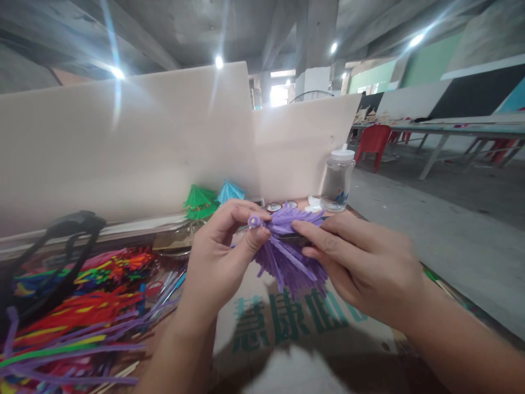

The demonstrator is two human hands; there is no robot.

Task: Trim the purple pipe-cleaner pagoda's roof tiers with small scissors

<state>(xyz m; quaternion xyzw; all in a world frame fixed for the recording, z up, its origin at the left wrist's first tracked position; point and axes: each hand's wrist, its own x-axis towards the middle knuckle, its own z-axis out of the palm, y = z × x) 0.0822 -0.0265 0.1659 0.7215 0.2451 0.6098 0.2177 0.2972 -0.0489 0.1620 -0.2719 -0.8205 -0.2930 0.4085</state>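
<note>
A purple bundle of fuzzy stems [291, 265], fanned out like a small umbrella, is held up above a board with green characters [287, 323]. Its narrow end points left, where my left hand [225, 251] pinches it between thumb and fingers. On the right, my right hand [365, 257] has its fingers closed on the spread stems. A dark strip shows between the stems near the right fingertips; what it is cannot be made out.
Colourful fuzzy stems [77, 312] lie in piles at the left beside a black looped object [69, 224]. Behind stand a green umbrella shape [200, 200], a blue one [230, 190] and a clear bottle [338, 183], before pale upright panels [164, 142].
</note>
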